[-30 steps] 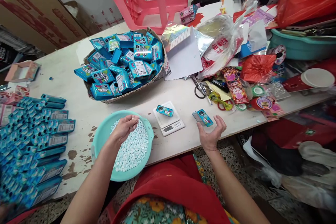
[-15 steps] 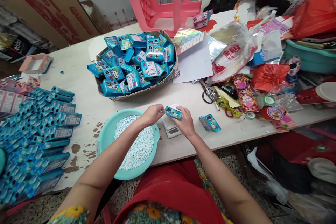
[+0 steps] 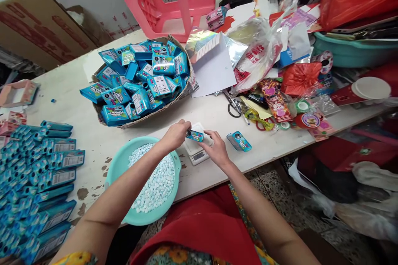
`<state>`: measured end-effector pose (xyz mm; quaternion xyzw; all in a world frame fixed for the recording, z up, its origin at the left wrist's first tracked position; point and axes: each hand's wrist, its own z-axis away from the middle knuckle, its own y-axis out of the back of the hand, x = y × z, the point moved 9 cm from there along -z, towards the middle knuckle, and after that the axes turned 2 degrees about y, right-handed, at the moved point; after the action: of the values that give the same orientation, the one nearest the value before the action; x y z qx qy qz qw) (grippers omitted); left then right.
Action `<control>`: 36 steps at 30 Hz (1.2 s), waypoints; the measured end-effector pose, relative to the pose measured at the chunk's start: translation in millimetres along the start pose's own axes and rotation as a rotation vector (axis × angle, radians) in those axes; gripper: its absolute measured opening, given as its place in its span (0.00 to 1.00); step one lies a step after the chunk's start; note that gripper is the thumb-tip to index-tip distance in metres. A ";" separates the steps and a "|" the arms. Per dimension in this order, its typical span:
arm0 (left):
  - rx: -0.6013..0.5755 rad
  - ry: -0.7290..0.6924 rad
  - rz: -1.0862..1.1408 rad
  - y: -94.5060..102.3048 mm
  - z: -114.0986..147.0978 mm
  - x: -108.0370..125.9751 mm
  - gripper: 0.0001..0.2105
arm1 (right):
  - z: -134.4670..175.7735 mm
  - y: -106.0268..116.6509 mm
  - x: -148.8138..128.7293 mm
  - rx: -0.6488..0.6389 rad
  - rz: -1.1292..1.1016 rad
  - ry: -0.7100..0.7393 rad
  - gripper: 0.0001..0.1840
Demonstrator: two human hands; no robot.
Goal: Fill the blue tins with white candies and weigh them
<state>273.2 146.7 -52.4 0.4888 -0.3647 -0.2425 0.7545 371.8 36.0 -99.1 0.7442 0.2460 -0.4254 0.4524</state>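
Over a white digital scale (image 3: 198, 156), a small blue candy box (image 3: 195, 136) is held up between my hands. My left hand (image 3: 178, 136) has its fingers closed at the box's left end, partly covering a dark round opening. My right hand (image 3: 216, 149) grips the right end between thumb and fingers. To the left, under my left forearm, a turquoise basin (image 3: 116, 174) holds many small white and pale blue candies (image 3: 155, 182). Another blue candy box (image 3: 239, 141) lies on the table to the right of the scale.
A cardboard tray (image 3: 144, 118) heaped with blue boxes (image 3: 163, 65) stands behind. Rows of blue boxes (image 3: 46, 174) fill the left side. Scissors (image 3: 234, 107), wrappers and a plastic bag (image 3: 256, 56) clutter the right. A pink stool (image 3: 168, 4) lies at the back.
My view has turned slightly, shifting the scene leftward. My left fingers have come onto the box's left end, covering more of it. My right hand stays at its right end.
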 end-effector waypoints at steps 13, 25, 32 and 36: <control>0.076 -0.020 0.068 3.5 3.5 8.7 0.12 | 20.2 16.8 3.2 0.030 -0.059 -0.044 0.19; 0.127 -0.021 0.148 2.5 6.7 9.7 0.12 | 35.8 25.6 11.1 0.067 -0.071 -0.093 0.18; 0.316 0.065 0.474 23.4 23.7 -13.8 0.08 | 48.3 36.3 7.8 0.050 -0.052 -0.108 0.17; 0.393 0.294 0.773 7.8 73.8 -69.4 0.09 | 73.7 42.1 16.7 0.013 -0.028 -0.173 0.17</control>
<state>172.4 158.7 -48.1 0.4799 -0.4484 0.2025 0.7264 381.8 -49.1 -110.7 0.7039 0.2135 -0.4959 0.4615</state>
